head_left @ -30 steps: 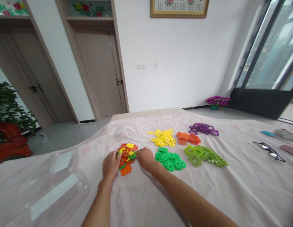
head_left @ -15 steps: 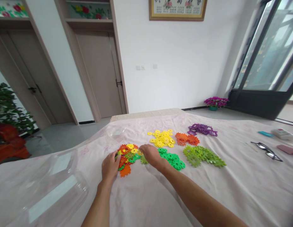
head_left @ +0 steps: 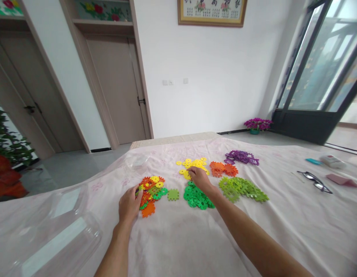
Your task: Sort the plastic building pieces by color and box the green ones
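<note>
On a pale pink cloth (head_left: 178, 238) lie sorted heaps of plastic snowflake pieces. My left hand (head_left: 129, 204) rests at the near left edge of a mixed pile (head_left: 151, 189) of red, orange, yellow and green pieces, fingers curled against it. My right hand (head_left: 199, 177) reaches over the dark green pile (head_left: 197, 196) to the near edge of the yellow pile (head_left: 192, 165), fingertips pinched on a yellow piece. A single light green piece (head_left: 173, 194) lies between the mixed pile and the dark green pile.
Orange pile (head_left: 223, 169), purple pile (head_left: 241, 157) and light green pile (head_left: 241, 188) lie to the right. A clear plastic container (head_left: 51, 234) sits at the near left, a clear lid (head_left: 139, 161) behind the mixed pile. Glasses (head_left: 313, 181) and small items lie far right.
My right hand has left the mixed pile and moved right and away to the yellow pile. A light green piece now lies alone beside the mixed pile. My left hand stayed put.
</note>
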Action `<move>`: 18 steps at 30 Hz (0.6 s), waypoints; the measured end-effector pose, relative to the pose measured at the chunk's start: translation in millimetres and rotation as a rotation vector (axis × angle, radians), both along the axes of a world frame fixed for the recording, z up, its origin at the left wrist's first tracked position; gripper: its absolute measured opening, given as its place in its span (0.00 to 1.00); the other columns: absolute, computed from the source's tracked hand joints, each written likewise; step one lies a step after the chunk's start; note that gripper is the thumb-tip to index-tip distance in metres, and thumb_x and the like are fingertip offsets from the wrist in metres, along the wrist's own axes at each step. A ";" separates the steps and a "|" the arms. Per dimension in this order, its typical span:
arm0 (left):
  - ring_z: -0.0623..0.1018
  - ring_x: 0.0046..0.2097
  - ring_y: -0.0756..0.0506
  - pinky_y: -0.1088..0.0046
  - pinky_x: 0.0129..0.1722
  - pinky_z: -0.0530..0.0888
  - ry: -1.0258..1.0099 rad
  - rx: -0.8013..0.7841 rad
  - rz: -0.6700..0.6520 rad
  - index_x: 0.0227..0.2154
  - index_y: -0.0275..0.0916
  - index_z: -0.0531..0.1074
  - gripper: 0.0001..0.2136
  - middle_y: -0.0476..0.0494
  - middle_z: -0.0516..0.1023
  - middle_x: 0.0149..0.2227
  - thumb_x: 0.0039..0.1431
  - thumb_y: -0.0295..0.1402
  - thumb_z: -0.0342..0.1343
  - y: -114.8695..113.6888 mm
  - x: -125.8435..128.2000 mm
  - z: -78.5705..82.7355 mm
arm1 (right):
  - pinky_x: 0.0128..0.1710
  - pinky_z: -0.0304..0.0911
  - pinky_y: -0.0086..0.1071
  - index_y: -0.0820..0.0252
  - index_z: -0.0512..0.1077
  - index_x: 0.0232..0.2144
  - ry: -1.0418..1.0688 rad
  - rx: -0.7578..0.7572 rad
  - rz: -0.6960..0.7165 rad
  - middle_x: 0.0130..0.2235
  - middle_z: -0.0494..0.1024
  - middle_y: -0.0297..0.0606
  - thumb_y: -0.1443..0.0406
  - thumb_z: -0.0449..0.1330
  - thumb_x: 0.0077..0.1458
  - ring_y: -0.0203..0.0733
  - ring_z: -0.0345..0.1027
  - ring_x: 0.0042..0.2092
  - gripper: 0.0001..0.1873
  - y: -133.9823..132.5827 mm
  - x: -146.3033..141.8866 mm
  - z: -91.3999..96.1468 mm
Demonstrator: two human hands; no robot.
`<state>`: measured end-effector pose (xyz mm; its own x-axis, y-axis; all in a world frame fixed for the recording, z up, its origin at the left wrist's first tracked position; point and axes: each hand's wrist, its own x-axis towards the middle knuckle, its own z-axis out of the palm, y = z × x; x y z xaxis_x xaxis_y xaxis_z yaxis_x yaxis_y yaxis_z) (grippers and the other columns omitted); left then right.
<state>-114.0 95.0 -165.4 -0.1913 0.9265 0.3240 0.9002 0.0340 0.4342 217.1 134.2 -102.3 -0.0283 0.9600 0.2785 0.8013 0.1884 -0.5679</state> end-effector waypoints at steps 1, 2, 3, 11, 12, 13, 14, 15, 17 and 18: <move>0.73 0.56 0.42 0.67 0.57 0.65 0.000 -0.001 0.000 0.55 0.40 0.69 0.21 0.40 0.75 0.56 0.65 0.42 0.44 0.2 -0.1 -0.2 | 0.44 0.64 0.30 0.60 0.78 0.44 0.000 -0.012 -0.018 0.38 0.82 0.39 0.67 0.49 0.58 0.42 0.74 0.43 0.19 1.3 3.2 0.4; 0.73 0.56 0.42 0.66 0.57 0.65 0.000 -0.002 0.000 0.55 0.39 0.69 0.21 0.40 0.75 0.56 0.64 0.42 0.44 0.3 -0.1 -0.2 | 0.43 0.64 0.30 0.60 0.78 0.45 0.002 -0.025 -0.042 0.37 0.82 0.39 0.67 0.49 0.58 0.42 0.74 0.42 0.20 2.9 6.3 1.0; 0.73 0.56 0.42 0.66 0.57 0.65 0.000 -0.004 -0.001 0.55 0.39 0.69 0.21 0.40 0.75 0.56 0.64 0.42 0.44 0.2 -0.1 0.0 | 0.43 0.65 0.30 0.61 0.77 0.47 0.003 -0.036 -0.070 0.39 0.82 0.39 0.68 0.49 0.58 0.42 0.74 0.42 0.20 4.6 9.1 1.6; 0.73 0.56 0.41 0.65 0.56 0.65 0.000 -0.020 0.004 0.56 0.39 0.69 0.22 0.39 0.75 0.56 0.64 0.42 0.43 -0.2 0.5 1.5 | 0.55 0.59 0.34 0.62 0.70 0.55 -0.106 0.053 -0.043 0.56 0.72 0.47 0.67 0.52 0.61 0.45 0.67 0.55 0.21 -9.4 -0.1 -0.7; 0.73 0.56 0.41 0.65 0.56 0.65 0.000 -0.020 0.002 0.56 0.39 0.69 0.22 0.39 0.75 0.56 0.65 0.42 0.43 0.0 0.3 1.1 | 0.55 0.58 0.33 0.60 0.72 0.54 -0.126 0.048 0.047 0.55 0.74 0.45 0.64 0.54 0.61 0.44 0.67 0.55 0.19 -16.1 -7.2 -3.0; 0.72 0.57 0.41 0.65 0.57 0.65 -0.001 -0.018 0.000 0.56 0.39 0.69 0.22 0.40 0.74 0.56 0.65 0.42 0.43 0.1 0.1 0.7 | 0.55 0.58 0.34 0.59 0.72 0.53 -0.154 0.045 0.135 0.53 0.75 0.43 0.61 0.56 0.61 0.45 0.67 0.55 0.19 -23.1 -15.0 -5.4; 0.72 0.57 0.41 0.66 0.57 0.65 -0.002 -0.016 -0.002 0.56 0.39 0.69 0.22 0.40 0.74 0.56 0.65 0.42 0.43 0.2 -0.1 0.3 | 0.55 0.57 0.34 0.58 0.72 0.53 -0.191 0.046 0.214 0.52 0.76 0.43 0.58 0.59 0.59 0.46 0.66 0.55 0.21 -29.9 -23.0 -7.5; 0.72 0.57 0.42 0.66 0.57 0.65 -0.002 -0.014 -0.004 0.56 0.40 0.69 0.22 0.40 0.74 0.57 0.65 0.42 0.43 0.2 -0.3 0.0 | 0.56 0.56 0.36 0.57 0.72 0.54 -0.237 0.046 0.274 0.51 0.77 0.43 0.55 0.61 0.57 0.47 0.66 0.55 0.24 -36.2 -30.7 -9.2; 0.72 0.57 0.42 0.66 0.57 0.65 -0.003 -0.012 -0.010 0.56 0.40 0.68 0.22 0.40 0.74 0.57 0.65 0.42 0.43 0.0 -0.8 -0.3 | 0.55 0.55 0.38 0.57 0.72 0.53 -0.336 0.036 0.339 0.49 0.78 0.44 0.52 0.65 0.52 0.50 0.65 0.54 0.28 -46.3 -44.0 -11.4; 0.72 0.57 0.42 0.66 0.57 0.65 -0.002 -0.012 -0.011 0.56 0.40 0.68 0.22 0.40 0.74 0.57 0.65 0.42 0.43 0.0 -1.0 -0.4 | 0.54 0.55 0.38 0.57 0.73 0.51 -0.380 0.029 0.347 0.48 0.78 0.44 0.52 0.65 0.52 0.50 0.66 0.53 0.27 -49.9 -49.3 -12.0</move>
<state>-115.0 95.0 -165.8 -0.1815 0.9325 0.3123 0.8998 0.0294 0.4353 167.8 84.4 -114.3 -0.4485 0.8681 0.2127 0.8373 0.4914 -0.2398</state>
